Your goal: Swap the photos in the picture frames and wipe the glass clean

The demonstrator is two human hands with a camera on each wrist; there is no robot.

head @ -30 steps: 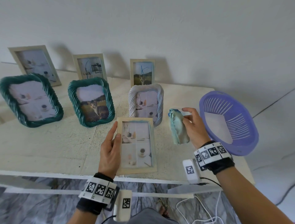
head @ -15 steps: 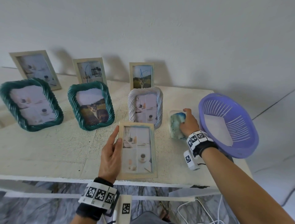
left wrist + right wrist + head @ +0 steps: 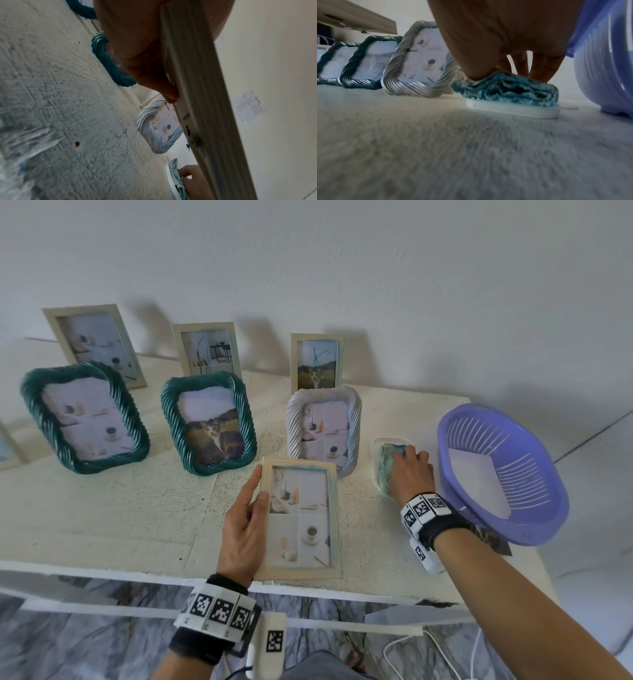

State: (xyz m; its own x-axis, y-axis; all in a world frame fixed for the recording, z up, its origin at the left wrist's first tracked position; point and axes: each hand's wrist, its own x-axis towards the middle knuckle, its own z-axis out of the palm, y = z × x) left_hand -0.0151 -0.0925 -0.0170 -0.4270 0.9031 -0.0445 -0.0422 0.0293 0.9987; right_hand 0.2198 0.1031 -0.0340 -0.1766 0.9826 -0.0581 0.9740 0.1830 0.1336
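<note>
A plain white wall backs the rough whitewashed table (image 3: 102,508) I am working over. Nearest me, at six o'clock on it, is the pale wooden frame (image 3: 301,518), glass up, its far end lifted off the surface as the left wrist view shows. My left hand (image 3: 243,529) grips its left rail, thumb on the front and fingers (image 3: 164,90) curled behind; I judge that this keeps the glass steady and facing me for wiping.

At three o'clock from that frame my right hand (image 3: 409,474) presses down on the blue cloth (image 3: 508,92), which sits bunched in a shallow white dish (image 3: 513,108). The fingers are bent over the cloth's top; I take it they are either setting it down or gathering it up, and I cannot tell which. The dish probably keeps the cloth off the gritty surface.

Further out at three o'clock stands the lilac basket (image 3: 534,522), just beside the dish. At twelve o'clock the white rope-pattern frame (image 3: 323,429) stands upright, with two teal rope-pattern frames (image 3: 209,422) toward ten o'clock and three slim wooden ones against the wall, all propped to face me.

A printed sheet (image 3: 248,106) is stuck to the wall; its text is too small to read. No brand shows.
</note>
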